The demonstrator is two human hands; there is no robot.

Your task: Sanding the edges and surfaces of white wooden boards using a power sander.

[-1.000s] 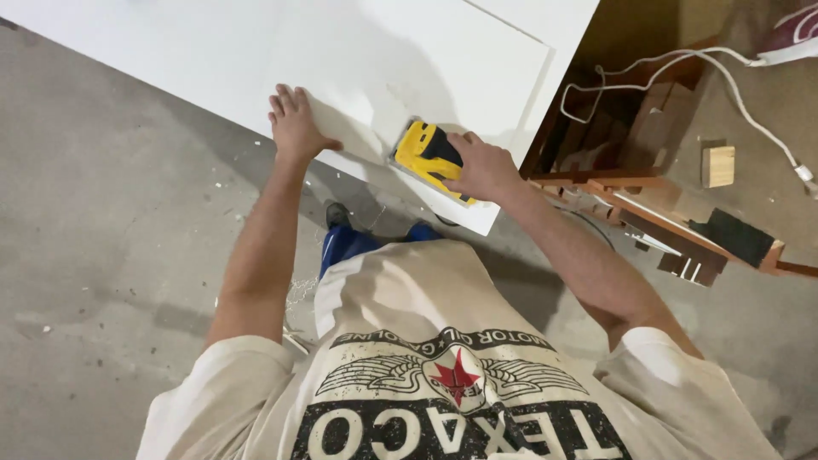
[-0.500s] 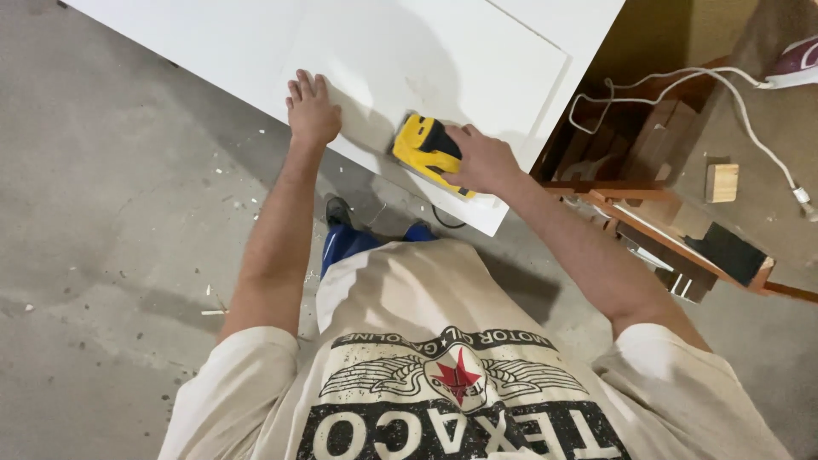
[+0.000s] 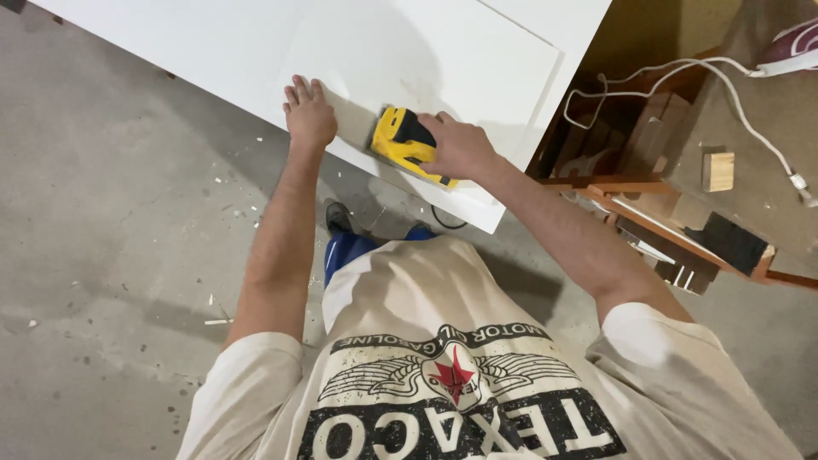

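Note:
A large white board (image 3: 443, 60) lies flat in front of me, with a smaller white panel on top of it. My left hand (image 3: 308, 112) presses flat on the near edge of the board, fingers spread. My right hand (image 3: 460, 146) grips a yellow and black hand sander (image 3: 407, 143) that rests on the board's near edge, just right of my left hand. A black cord hangs below the board's edge near the sander.
A grey concrete floor (image 3: 111, 221) with small debris spreads to the left. On the right is a brown workbench (image 3: 750, 128) with a white cable (image 3: 733, 94), a small wood block (image 3: 718, 170) and a black block (image 3: 731, 241). Wooden pieces stand beneath it.
The sander and my right hand have slid left along the board's edge, closer to my left hand. My left hand has stayed flat on the board.

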